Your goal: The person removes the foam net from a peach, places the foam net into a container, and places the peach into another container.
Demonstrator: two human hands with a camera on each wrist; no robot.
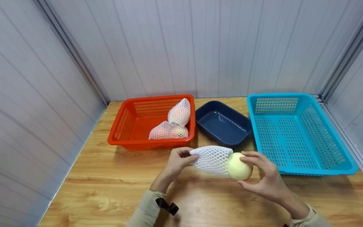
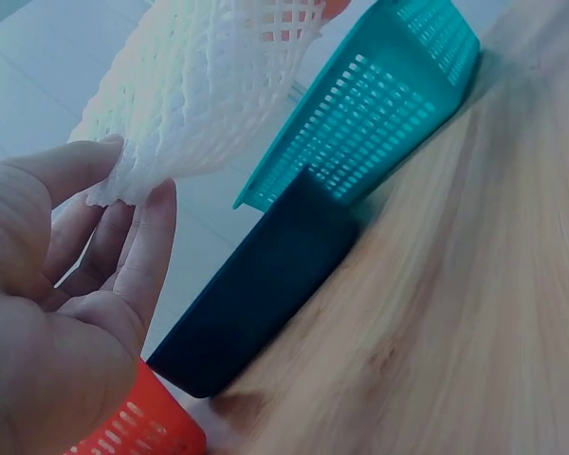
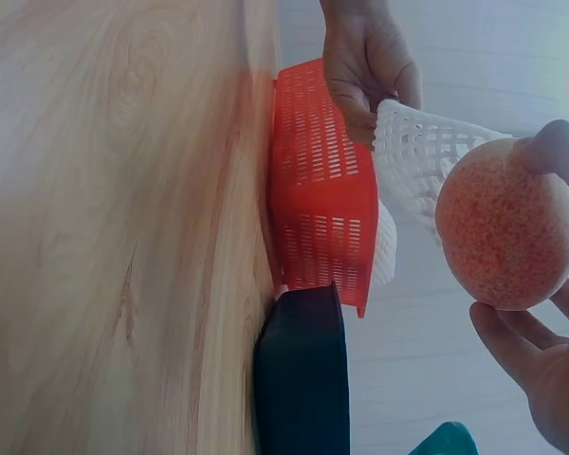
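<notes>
Above the wooden table, my left hand (image 1: 175, 164) pinches the gathered end of a white foam net sleeve (image 1: 211, 160) between thumb and fingers. Thumb and fingertips of my right hand (image 1: 269, 178) grip a round peach (image 1: 239, 167) at the sleeve's other end. Pale yellow faces the head camera, while the right wrist view shows the reddish speckled side of the peach (image 3: 505, 227). The sleeve's mouth lies against the peach, most of which is outside the mesh. In the left wrist view the net sleeve (image 2: 199, 95) looks loose and hollow near the pinching fingers.
Behind the left hand stands a red basket (image 1: 128, 143) with several net-wrapped fruits (image 1: 180, 113) at its right side. A dark blue dish (image 1: 222, 126) sits between it and a turquoise basket (image 1: 298, 142) on the right. Pale panel walls (image 1: 181, 47) enclose the table.
</notes>
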